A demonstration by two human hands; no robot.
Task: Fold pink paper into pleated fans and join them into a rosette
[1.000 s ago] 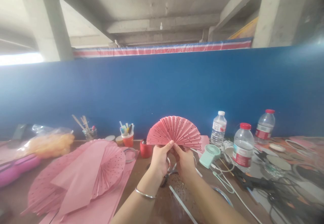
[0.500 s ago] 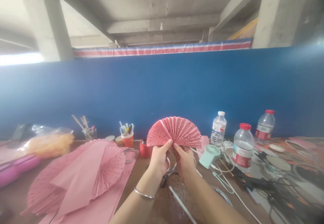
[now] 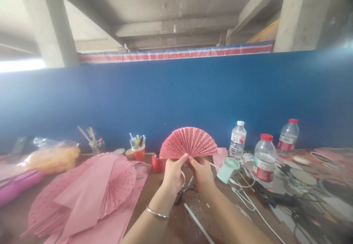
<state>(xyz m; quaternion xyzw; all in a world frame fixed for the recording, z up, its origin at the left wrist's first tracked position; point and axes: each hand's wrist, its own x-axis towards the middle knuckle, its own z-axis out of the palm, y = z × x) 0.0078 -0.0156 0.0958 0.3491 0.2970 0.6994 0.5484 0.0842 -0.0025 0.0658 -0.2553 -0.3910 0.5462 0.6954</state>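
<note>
A pink pleated paper fan [image 3: 190,141] with dark dots is held up and spread in a half circle above the table. My left hand [image 3: 174,172] pinches its base from the left, thumb in front. From the right, my right hand [image 3: 200,172] grips the same base, the two thumbs nearly meeting. The other fingers are mostly hidden behind the fan. Below my hands, a pair of scissors [image 3: 188,187] and a thin white strip [image 3: 197,222] lie on the brown table [image 3: 157,214].
On the left are more pink fans and folded paper [image 3: 88,196] and a plastic bag [image 3: 55,154]. An orange cup of pens [image 3: 139,152] and a red object [image 3: 157,162] stand behind. To the right are a mint handheld fan [image 3: 228,169], bottles [image 3: 265,159] and cables [image 3: 253,203].
The pink fan's right edge has drawn in slightly, showing more of the pink piece behind it. My right hand has shifted a little, and the scissors show more clearly.
</note>
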